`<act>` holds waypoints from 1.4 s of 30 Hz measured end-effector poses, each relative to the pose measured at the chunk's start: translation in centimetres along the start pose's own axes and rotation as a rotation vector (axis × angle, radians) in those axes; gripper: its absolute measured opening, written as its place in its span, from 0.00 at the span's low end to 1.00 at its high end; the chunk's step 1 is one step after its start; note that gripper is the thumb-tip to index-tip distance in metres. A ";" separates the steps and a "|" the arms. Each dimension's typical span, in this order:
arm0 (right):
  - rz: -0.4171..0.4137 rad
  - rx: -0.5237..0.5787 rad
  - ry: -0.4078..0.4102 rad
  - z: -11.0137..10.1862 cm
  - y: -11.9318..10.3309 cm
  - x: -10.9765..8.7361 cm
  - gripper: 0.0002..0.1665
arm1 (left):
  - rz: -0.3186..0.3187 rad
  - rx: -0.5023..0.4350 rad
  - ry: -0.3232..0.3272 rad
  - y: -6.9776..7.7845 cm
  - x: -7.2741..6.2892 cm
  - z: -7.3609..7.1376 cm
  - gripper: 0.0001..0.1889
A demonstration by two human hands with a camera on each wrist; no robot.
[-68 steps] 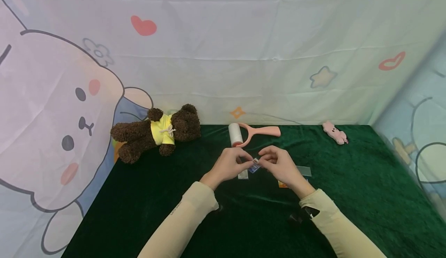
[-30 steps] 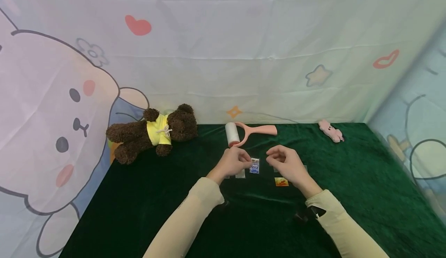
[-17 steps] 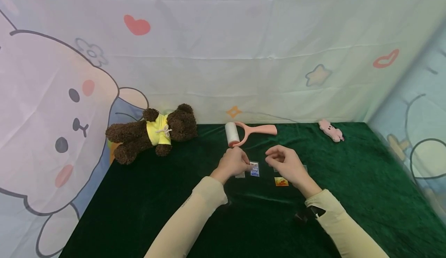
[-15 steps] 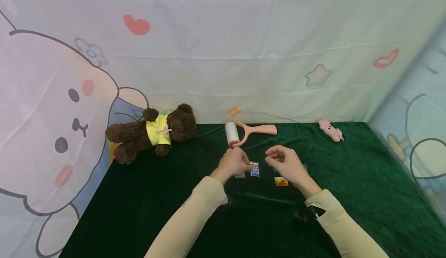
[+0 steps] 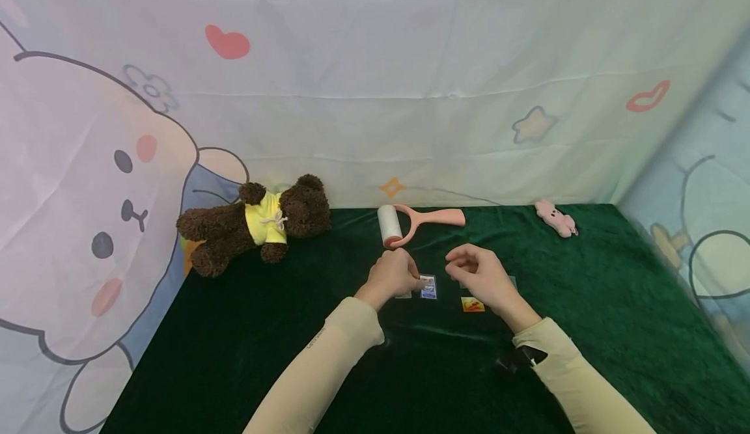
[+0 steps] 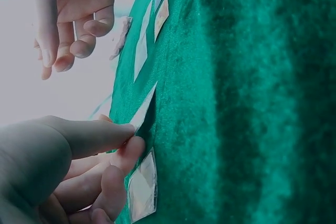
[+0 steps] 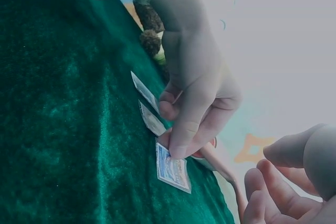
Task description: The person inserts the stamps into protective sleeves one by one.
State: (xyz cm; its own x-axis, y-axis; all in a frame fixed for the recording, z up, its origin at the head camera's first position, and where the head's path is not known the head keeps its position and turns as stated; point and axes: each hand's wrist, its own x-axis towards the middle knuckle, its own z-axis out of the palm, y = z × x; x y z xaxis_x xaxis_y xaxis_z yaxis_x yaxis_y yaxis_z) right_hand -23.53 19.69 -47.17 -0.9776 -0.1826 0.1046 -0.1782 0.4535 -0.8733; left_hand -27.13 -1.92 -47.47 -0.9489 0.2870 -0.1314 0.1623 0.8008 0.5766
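Note:
Thumb and fingers of my left hand [image 5: 389,274] pinch the left edge of a small blue picture card [image 5: 429,287], held at a slant close over the green cloth, as the left wrist view shows. Another small card [image 6: 142,190] lies beside it, mostly hidden by the left hand in the head view. My right hand [image 5: 482,278] hovers to the right with loosely bent fingers and nothing between them. Below it lie a yellow-orange card [image 5: 472,304] and a clear, flat piece [image 5: 513,282], partly covered by the hand.
Behind the hands lies a lint roller [image 5: 433,218] with a pink handle. A brown teddy bear [image 5: 258,219] in a yellow shirt lies at the back left, a small pink plush toy [image 5: 555,218] at the back right. Green velvet cloth [image 5: 615,330] covers the table.
Both hands were together at the blue card; the right hand let go and moved off to the right. My left hand has turned the card and brought it slightly nearer the person.

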 end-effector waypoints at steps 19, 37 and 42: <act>-0.001 -0.030 -0.019 -1.1 0.3 -1.2 0.14 | 0.088 -0.153 0.007 -0.2 -0.9 -0.6 0.12; 0.080 0.019 -0.049 -2.4 2.0 -3.4 0.16 | 0.334 -0.320 0.054 0.3 -0.8 0.2 0.13; 0.097 0.037 -0.075 -2.3 2.5 -4.2 0.16 | 0.343 -0.321 0.057 0.8 -0.8 0.7 0.13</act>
State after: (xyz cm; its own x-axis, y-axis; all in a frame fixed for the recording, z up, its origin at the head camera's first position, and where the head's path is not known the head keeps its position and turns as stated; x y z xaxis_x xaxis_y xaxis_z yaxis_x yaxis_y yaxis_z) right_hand -20.15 23.60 -48.67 -0.9787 -0.2045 -0.0158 -0.0774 0.4396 -0.8949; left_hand -26.05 -1.15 -47.52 -0.8700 0.4699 0.1491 0.3851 0.4591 0.8006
